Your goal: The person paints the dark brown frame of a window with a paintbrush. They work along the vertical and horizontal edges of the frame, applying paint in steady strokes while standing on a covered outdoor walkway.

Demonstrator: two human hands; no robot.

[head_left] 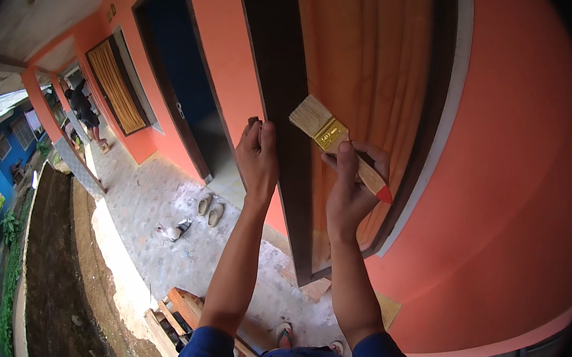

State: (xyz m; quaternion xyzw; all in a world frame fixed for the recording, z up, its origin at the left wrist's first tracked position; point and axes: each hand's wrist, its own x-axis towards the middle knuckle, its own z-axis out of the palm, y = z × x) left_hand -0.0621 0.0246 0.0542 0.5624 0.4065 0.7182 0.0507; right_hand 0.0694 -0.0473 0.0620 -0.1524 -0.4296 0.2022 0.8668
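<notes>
My right hand (355, 186) is closed around the wooden handle of a flat paintbrush (332, 136). The brush has pale bristles pointing up and left, a gold metal ferrule and a red handle tip. It is held up in front of a window (369, 55) with a dark brown frame and an orange curtain behind the glass. Left of the brush, my left hand (259, 155) is a fist raised beside the dark frame. A small dark brown thing pokes out at its top; its kind cannot be made out.
Salmon-coloured wall (508, 188) surrounds the window. A dark doorway (180, 56) stands further left. Grey slip-on shoes (210, 210) and a crumpled whitish item (173, 231) lie on the floor. Wooden pieces (181, 310) are near my feet. A person (83, 105) is at the far left.
</notes>
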